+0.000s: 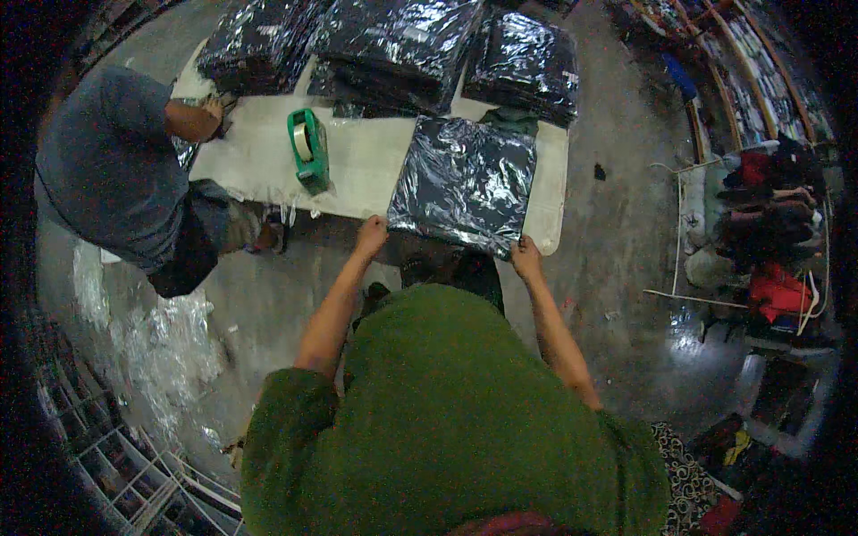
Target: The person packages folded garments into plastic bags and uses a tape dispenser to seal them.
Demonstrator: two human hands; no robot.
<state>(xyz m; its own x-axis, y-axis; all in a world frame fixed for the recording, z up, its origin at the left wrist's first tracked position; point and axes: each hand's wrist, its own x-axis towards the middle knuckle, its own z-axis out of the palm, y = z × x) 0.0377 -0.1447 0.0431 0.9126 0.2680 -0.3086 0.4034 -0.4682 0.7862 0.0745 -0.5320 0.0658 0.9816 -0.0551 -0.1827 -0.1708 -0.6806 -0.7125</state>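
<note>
A dark folded garment in a clear plastic bag (469,181) lies on the right part of a pale table (355,147), its near edge reaching the table's front edge. My left hand (373,236) grips the bag's near left corner. At its near right corner, the fingers of my right hand (526,256) are closed on the plastic. To the left of the bag, a green tape dispenser (310,153) with a roll of tape stands on the table. Stacks of bagged dark garments (395,53) fill the far side.
A co-worker in a grey shirt (117,167) leans over the table's left end. Loose clear plastic (167,348) litters the floor at the left. On the right are a white-framed rack with clothes (757,221) and loaded shelves (744,67). Metal grid racks (127,462) stand at the lower left.
</note>
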